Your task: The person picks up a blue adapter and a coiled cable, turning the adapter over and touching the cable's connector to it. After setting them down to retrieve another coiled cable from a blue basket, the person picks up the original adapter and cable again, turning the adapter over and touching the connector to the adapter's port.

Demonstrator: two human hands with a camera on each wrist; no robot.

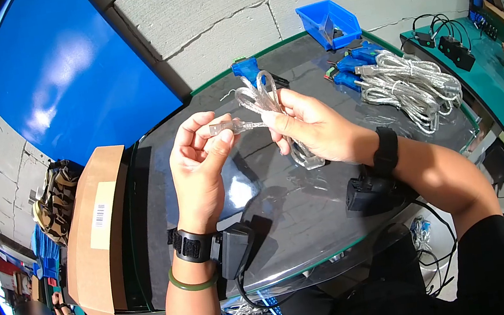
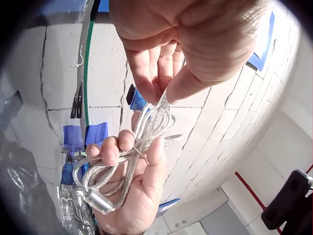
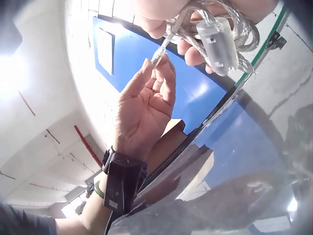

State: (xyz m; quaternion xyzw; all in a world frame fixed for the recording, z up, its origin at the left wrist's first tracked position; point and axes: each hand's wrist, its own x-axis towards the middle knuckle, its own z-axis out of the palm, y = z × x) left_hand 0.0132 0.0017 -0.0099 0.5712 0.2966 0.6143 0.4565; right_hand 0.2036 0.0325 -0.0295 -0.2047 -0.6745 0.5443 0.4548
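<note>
Above the dark tabletop, my left hand (image 1: pixel 196 175) pinches the clear USB plug (image 1: pixel 222 128) of a translucent silver cable between thumb and fingers. Its metal end points left. My right hand (image 1: pixel 319 127) holds the coiled cable (image 1: pixel 259 97), with a tie round its middle in the left wrist view. A ferrite cylinder (image 3: pixel 219 46) hangs at the coil's side near the right palm. Between the two hands runs a short stretch of cable. Behind the coil, a blue connector (image 1: pixel 246 67) lies on the table.
A pile of coiled silver cables (image 1: pixel 409 87) with blue connectors lies at the right, near a blue bin (image 1: pixel 330 24). On the left stand a cardboard box (image 1: pixel 89 238) and a large blue panel (image 1: pixel 59 68). Black wires (image 1: pixel 446 252) run from the wrist cameras.
</note>
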